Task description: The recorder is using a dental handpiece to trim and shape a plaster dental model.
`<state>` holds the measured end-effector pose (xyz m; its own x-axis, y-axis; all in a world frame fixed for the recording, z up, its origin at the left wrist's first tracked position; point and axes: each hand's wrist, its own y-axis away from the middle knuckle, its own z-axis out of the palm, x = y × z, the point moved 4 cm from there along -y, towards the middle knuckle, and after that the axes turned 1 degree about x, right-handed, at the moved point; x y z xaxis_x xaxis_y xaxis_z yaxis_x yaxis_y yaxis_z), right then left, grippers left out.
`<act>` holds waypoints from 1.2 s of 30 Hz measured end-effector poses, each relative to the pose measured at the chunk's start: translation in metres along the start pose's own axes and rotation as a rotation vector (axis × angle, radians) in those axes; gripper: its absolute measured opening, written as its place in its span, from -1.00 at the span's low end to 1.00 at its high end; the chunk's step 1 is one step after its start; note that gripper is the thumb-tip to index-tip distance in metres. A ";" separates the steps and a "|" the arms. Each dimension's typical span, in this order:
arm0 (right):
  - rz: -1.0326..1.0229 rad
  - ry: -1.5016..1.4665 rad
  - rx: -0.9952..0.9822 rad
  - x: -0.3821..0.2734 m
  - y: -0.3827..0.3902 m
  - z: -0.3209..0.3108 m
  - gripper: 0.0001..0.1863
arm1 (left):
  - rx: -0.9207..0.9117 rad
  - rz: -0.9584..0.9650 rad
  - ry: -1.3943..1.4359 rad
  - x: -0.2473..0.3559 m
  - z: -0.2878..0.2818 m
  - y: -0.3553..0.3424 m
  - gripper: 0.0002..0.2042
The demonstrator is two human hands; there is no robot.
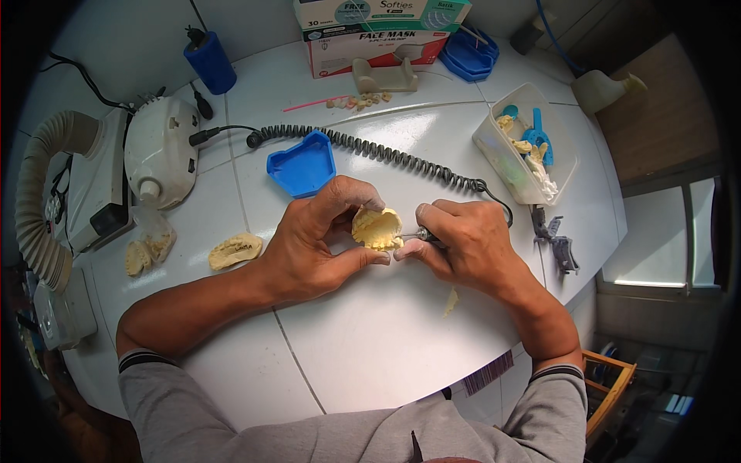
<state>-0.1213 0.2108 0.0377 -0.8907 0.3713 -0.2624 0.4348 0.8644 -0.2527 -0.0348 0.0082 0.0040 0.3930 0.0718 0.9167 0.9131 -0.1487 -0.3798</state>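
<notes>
I guess this is the scraping step.
From afar, my left hand [310, 243] holds the yellow tooth model [377, 227] over the white table [370, 347], a thin tool [421, 233] at its right edge, my right hand [474, 241] pinching that tool. Next likely needs gentle strokes.

The tray [303, 168] lies behind the dental cast [377, 228], left of the tub [494, 158].
</notes>
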 end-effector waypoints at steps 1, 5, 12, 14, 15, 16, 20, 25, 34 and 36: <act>-0.008 -0.002 -0.017 0.000 0.000 -0.001 -0.44 | 0.007 -0.003 0.002 0.001 0.000 0.000 -0.45; -0.059 0.014 -0.049 -0.003 -0.002 -0.004 -0.44 | 0.002 -0.009 0.027 0.001 0.000 0.001 -0.44; -0.025 -0.013 0.028 0.000 -0.001 -0.001 -0.43 | 0.007 -0.008 0.028 0.002 0.000 -0.001 -0.44; -0.030 -0.014 0.027 -0.001 -0.001 -0.003 -0.43 | -0.054 -0.016 0.017 0.002 -0.001 -0.001 -0.40; -0.039 -0.003 -0.004 -0.002 -0.002 -0.004 -0.44 | -0.053 -0.017 0.016 0.001 0.000 0.000 -0.40; -0.048 0.007 -0.036 -0.003 -0.002 -0.004 -0.45 | -0.023 -0.009 0.022 0.000 0.000 0.001 -0.42; -0.040 -0.005 -0.004 -0.001 -0.001 -0.002 -0.45 | -0.009 0.002 0.016 0.000 0.000 0.000 -0.42; -0.027 0.000 0.024 0.000 -0.001 -0.001 -0.43 | -0.002 0.016 -0.004 0.000 0.000 -0.001 -0.42; -0.026 -0.007 0.057 0.000 -0.001 0.000 -0.40 | -0.027 0.025 -0.031 0.006 -0.001 -0.001 -0.41; -0.032 -0.004 0.045 0.000 -0.001 0.000 -0.40 | -0.050 0.012 -0.038 0.005 -0.001 -0.001 -0.40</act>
<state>-0.1217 0.2101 0.0380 -0.9038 0.3420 -0.2573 0.4115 0.8595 -0.3031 -0.0335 0.0076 0.0093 0.4084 0.1073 0.9065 0.9022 -0.1983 -0.3830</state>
